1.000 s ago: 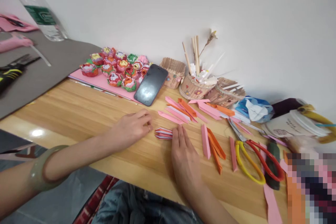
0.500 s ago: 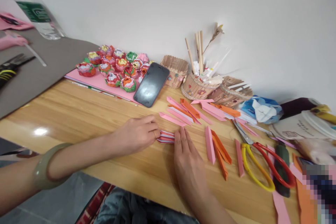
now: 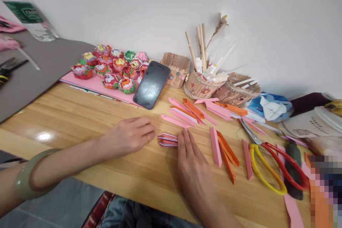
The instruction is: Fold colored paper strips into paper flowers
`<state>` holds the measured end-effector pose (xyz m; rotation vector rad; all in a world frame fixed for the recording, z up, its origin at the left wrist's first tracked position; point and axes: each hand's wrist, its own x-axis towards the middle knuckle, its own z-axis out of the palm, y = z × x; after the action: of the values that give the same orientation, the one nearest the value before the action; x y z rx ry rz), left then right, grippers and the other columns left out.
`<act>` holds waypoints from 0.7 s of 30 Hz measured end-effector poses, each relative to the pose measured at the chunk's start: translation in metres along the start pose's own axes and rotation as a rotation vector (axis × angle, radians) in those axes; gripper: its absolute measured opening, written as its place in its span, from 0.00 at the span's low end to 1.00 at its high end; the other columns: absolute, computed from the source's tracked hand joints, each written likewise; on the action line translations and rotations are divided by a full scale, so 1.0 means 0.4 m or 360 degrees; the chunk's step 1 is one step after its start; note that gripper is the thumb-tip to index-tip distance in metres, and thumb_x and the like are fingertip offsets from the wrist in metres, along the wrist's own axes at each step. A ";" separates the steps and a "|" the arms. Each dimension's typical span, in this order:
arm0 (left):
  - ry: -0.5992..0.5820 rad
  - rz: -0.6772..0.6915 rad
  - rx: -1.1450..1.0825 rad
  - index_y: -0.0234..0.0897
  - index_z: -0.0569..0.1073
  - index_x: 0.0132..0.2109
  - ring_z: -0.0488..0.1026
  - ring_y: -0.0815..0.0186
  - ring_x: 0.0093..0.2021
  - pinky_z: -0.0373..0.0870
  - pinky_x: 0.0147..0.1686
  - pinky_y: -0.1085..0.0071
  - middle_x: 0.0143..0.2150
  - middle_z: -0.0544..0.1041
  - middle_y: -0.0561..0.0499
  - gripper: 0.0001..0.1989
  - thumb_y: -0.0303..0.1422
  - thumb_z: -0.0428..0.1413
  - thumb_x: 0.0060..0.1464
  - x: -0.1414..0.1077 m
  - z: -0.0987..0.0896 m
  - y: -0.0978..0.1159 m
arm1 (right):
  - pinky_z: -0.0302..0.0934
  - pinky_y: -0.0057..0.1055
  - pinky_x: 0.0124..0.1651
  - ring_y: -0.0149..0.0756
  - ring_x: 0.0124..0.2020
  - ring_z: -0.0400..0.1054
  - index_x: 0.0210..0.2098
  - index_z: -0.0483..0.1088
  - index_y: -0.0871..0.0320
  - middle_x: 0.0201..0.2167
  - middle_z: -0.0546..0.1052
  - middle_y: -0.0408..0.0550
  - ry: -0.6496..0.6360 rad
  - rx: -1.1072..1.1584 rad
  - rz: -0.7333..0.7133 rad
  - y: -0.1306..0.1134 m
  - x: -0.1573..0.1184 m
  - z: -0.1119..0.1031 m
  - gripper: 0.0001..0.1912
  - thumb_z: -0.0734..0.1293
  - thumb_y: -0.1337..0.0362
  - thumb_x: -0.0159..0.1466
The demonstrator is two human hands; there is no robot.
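A small bundle of folded paper strips, pink, white and orange-red in layers, lies on the wooden table. My right hand rests over the bundle's right end with fingers straight and lying flat. To the left of it, my left hand is apart from the bundle, its fingers loosely bent and nothing seen in them; a ring and a pale green bangle are on that arm. Just beyond the bundle lie loose pink folded strips. Right of my right hand are another pink strip and orange strips.
Folded paper flowers sit on pink sheets at the back left, a phone leaning beside them. Wooden-stick baskets stand along the wall. Scissors with yellow and red handles lie at the right. A plastic bottle stands far left.
My left hand has let go of the bundle's left end and moved left. The bundle's left end has fanned apart slightly. My right hand stays on it, and the view has shifted a little.
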<state>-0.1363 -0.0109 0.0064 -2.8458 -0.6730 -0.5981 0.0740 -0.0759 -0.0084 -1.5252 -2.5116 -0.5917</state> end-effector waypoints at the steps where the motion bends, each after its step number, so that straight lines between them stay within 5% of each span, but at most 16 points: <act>1: 0.0036 -0.0124 -0.0041 0.34 0.72 0.39 0.71 0.65 0.38 0.68 0.38 0.70 0.36 0.78 0.48 0.09 0.26 0.48 0.58 -0.001 0.000 -0.003 | 0.69 0.38 0.47 0.52 0.51 0.68 0.47 0.68 0.77 0.49 0.72 0.70 0.0003 -0.0005 -0.0005 0.000 0.001 -0.002 0.24 0.53 0.81 0.54; 4: 0.0118 -0.0501 -0.0292 0.34 0.71 0.37 0.71 0.66 0.37 0.68 0.38 0.70 0.34 0.77 0.49 0.07 0.28 0.49 0.57 0.007 0.001 -0.004 | 0.70 0.38 0.47 0.52 0.50 0.69 0.47 0.69 0.77 0.49 0.72 0.70 0.0015 -0.0021 -0.0014 -0.001 0.003 -0.006 0.23 0.53 0.81 0.54; 7: 0.0010 -0.0711 -0.0537 0.36 0.71 0.36 0.71 0.65 0.39 0.68 0.39 0.68 0.35 0.77 0.50 0.06 0.32 0.51 0.56 0.024 0.001 0.003 | 0.70 0.38 0.46 0.53 0.49 0.69 0.46 0.69 0.77 0.49 0.72 0.70 0.0026 -0.0026 -0.0016 -0.003 0.003 -0.005 0.24 0.53 0.81 0.53; 13: -0.0366 -0.0701 -0.0654 0.38 0.70 0.46 0.66 0.60 0.52 0.63 0.50 0.63 0.46 0.74 0.48 0.14 0.34 0.57 0.51 0.035 0.016 0.006 | 0.70 0.40 0.46 0.54 0.51 0.67 0.48 0.68 0.78 0.50 0.70 0.72 0.0020 0.0037 -0.0004 0.000 -0.003 0.001 0.24 0.54 0.81 0.53; 21: -0.0347 -0.0804 -0.0759 0.35 0.69 0.37 0.67 0.58 0.45 0.67 0.42 0.62 0.39 0.72 0.48 0.12 0.33 0.61 0.44 0.043 0.018 0.052 | 0.71 0.41 0.44 0.52 0.50 0.69 0.48 0.66 0.77 0.49 0.72 0.72 0.0090 0.0212 -0.0039 0.008 -0.027 0.005 0.24 0.51 0.82 0.54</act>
<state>-0.1103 -0.0209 0.0055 -3.2102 -1.4965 -0.5782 0.0822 -0.0825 -0.0129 -1.4136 -2.4764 -0.4541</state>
